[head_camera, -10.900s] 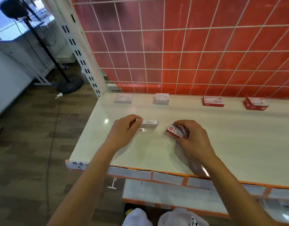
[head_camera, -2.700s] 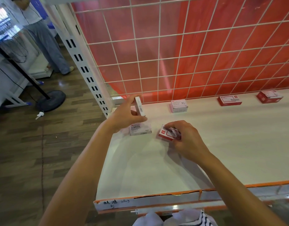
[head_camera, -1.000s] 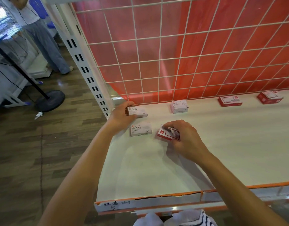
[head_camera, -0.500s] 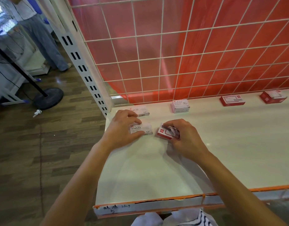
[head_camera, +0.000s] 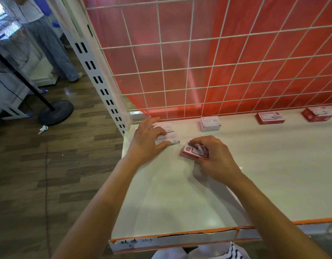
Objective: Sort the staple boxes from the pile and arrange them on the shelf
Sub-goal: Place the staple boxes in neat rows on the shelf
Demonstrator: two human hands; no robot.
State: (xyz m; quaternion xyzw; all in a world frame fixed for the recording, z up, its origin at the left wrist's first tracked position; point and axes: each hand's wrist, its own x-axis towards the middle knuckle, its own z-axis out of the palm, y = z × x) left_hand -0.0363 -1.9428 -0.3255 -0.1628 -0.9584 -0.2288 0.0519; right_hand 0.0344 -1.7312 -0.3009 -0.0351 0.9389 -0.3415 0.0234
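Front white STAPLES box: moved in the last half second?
Yes. The left hand has slid the STAPLES box back toward the wire grid; it now abuts the rear white box.

A shop: a white display shelf (head_camera: pixel 180 202) with slotted upright (head_camera: pixel 98 79), wire grid back (head_camera: pixel 189 40) and handwritten edge label (head_camera: pixel 133 243)

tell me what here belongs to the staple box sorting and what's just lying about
Job: left hand, front staples box, rear staples box, right hand, held red box, middle red box, far red box, shelf.
Lying about: fan base, floor scrap.
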